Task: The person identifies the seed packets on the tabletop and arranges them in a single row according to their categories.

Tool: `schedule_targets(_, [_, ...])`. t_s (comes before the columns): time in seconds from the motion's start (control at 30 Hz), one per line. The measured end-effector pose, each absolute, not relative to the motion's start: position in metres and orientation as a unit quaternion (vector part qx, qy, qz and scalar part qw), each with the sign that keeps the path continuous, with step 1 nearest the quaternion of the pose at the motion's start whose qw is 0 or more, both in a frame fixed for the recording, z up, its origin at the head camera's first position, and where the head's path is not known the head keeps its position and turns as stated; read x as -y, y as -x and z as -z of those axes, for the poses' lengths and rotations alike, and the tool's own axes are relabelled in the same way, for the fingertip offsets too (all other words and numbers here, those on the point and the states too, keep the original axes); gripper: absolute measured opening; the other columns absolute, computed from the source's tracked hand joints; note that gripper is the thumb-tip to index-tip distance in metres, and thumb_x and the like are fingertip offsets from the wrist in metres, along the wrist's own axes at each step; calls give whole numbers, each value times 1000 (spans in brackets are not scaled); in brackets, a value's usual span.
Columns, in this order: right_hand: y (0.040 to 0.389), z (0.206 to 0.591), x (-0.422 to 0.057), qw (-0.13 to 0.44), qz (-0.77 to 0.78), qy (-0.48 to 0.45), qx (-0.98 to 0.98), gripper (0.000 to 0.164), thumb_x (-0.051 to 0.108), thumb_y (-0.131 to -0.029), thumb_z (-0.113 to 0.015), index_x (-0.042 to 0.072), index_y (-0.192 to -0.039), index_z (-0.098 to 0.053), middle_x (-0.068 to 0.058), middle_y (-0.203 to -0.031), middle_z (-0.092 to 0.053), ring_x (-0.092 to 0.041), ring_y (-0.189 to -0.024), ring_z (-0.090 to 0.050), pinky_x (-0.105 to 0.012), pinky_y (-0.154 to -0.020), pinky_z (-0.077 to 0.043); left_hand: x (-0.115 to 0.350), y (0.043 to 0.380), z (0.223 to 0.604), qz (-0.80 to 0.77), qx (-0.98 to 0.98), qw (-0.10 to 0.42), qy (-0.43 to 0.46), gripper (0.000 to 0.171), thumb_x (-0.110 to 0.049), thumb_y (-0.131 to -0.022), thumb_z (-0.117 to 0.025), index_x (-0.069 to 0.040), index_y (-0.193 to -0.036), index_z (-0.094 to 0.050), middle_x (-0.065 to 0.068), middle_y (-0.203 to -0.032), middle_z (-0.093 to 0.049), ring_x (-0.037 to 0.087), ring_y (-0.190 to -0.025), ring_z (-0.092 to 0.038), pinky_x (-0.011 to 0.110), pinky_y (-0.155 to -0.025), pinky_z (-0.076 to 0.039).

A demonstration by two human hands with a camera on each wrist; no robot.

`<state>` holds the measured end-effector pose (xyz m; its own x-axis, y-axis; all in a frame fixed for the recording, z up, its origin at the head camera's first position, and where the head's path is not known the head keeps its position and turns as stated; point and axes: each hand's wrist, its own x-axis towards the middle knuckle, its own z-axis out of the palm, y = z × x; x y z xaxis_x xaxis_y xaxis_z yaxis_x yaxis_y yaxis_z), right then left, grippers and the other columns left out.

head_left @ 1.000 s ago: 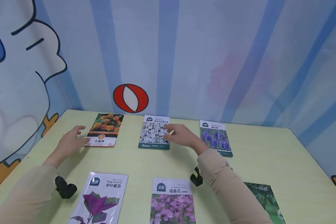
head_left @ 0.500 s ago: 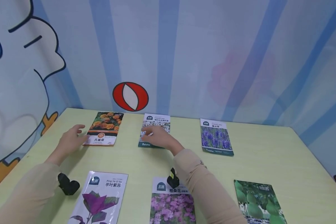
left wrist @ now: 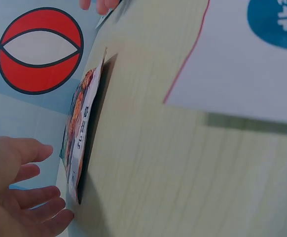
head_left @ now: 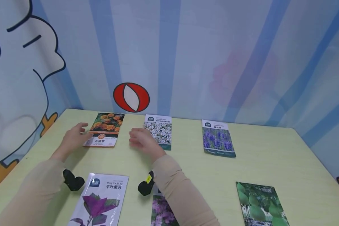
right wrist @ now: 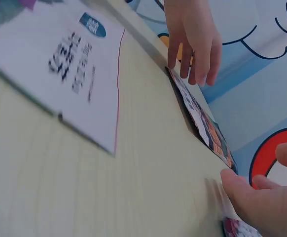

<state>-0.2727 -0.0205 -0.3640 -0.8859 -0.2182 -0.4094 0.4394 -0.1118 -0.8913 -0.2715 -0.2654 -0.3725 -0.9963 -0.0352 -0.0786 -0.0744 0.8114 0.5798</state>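
Left fingers [left wrist: 35,196] and right fingers [head_left: 134,140] relaxed, both arms [head_left: 183,191] stretched forward.

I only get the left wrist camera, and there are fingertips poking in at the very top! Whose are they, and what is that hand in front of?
Observer: They're the person's right hand; in the head view it overlaps the lower left part of the white-flower seed packet.
Child: Okay! And what's the name on the white packet at my top right?
Observer: The head view shows it's the Ping Ye Zi Su packet.
Child: Ooh. Is anything past the white-flower one?
Observer: Yes, the lavender packet lies to its right on the table.
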Motion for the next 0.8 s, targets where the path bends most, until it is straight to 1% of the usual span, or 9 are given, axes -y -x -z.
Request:
schedule_targets(0.13, [274, 370, 30, 226, 796, -128, -547, 47, 1, -92, -51, 0, -138, -41, -22, -131, -47, -32, -120, -47, -42, -98, -42, 263, 276, 373, -304, -952, 30, 20, 57, -19, -93, -49, 13, -136, -27, 40, -131, -34, 51, -119, -36, 60, -96, -34])
schedule_targets(0.23, [273, 377, 37, 243, 838, -130, -471, 51, -3, -93, -46, 0, -143, -32, -25, -138, -38, -35, -129, -37, -48, -104, -32, 261, 277, 374, -297, -954, 28, 28, 56, -19, -93, -49, 13, -135, -29, 39, -128, -37, 50, -116, -39, 59, -95, -36])
schedule_targets(0.33, [271, 381, 44, 259, 862, -124, -417, 53, -5, -94, -41, -2, -144, -26, -27, -142, -31, -38, -133, -29, -52, -107, -25, 261, 275, 375, -285, -958, 25, 32, 56, -19, -93, -50, 14, -134, -30, 39, -124, -41, 49, -112, -43, 59, -93, -37])
schedule_targets(0.47, [269, 384, 51, 263, 872, -124, -394, 53, -7, -93, -40, -3, -144, -26, -29, -142, -30, -40, -133, -28, -54, -107, -23, 259, 272, 376, -281, -959, 27, 24, 57, -20, -93, -50, 14, -133, -30, 39, -125, -41, 49, -113, -42, 59, -93, -36])
schedule_targets(0.67, [268, 383, 56, 265, 876, -130, -380, 51, -3, -95, -38, -4, -144, -24, -31, -142, -27, -42, -133, -26, -54, -108, -20, 254, 274, 373, -289, -955, 55, 13, 61, -24, -94, -49, 15, -135, -28, 40, -127, -39, 49, -115, -41, 58, -95, -36])
schedule_targets(0.73, [268, 383, 58, 266, 874, -131, -384, 52, -4, -94, -39, -4, -144, -25, -31, -142, -28, -42, -132, -27, -55, -107, -21, 254, 274, 372, -297, -953, 63, 22, 61, -25, -94, -49, 14, -135, -27, 39, -128, -38, 49, -115, -41, 57, -95, -36])
schedule_targets(0.8, [267, 384, 60, 267, 870, -131, -393, 53, -6, -93, -40, -4, -143, -26, -32, -140, -31, -42, -131, -31, -55, -106, -25, 255, 272, 372, -303, -950, 68, 35, 59, -25, -94, -48, 14, -135, -28, 39, -128, -38, 48, -115, -41, 56, -95, -37])
